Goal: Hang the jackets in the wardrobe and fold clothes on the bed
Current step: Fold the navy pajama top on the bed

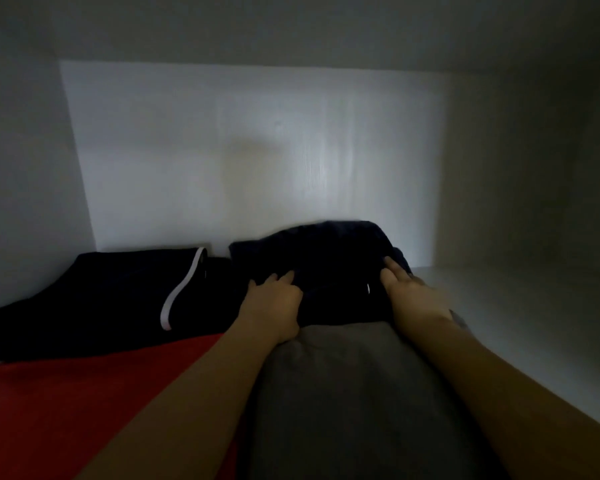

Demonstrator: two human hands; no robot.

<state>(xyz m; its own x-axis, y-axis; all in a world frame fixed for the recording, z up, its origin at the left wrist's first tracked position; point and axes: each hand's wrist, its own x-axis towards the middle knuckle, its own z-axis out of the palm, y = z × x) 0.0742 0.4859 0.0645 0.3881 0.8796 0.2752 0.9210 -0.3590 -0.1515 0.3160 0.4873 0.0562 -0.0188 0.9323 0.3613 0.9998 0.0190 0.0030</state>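
The view looks into a dim white compartment, apparently a wardrobe shelf space, with a pale back panel (257,150) lit brightest at its middle and fading to grey toward the side walls and the ceiling above. The white shelf surface (499,306) shows bare only on the right, where it runs back to meet the rear panel. Both forearms reach in from the lower edge. The left hand (274,303) lies on the near left edge of a folded dark navy garment (326,251), its fingers bent and closed on the cloth, thumb tucked at the fabric's front. The right hand (406,289) rests along the garment's right side with its fingers laid fairly straight and together against the cloth (whether the thumb hooks under the fold cannot be told in this light). The navy garment sits toward the back of the shelf, close to the rear panel. Just in front of it, between the two arms, lies a grey folded piece (343,393). To the left lies a second dark garment with a white stripe (118,296), touching or nearly touching the held one, and in front of that a red cloth (84,410) fills the lower left corner.
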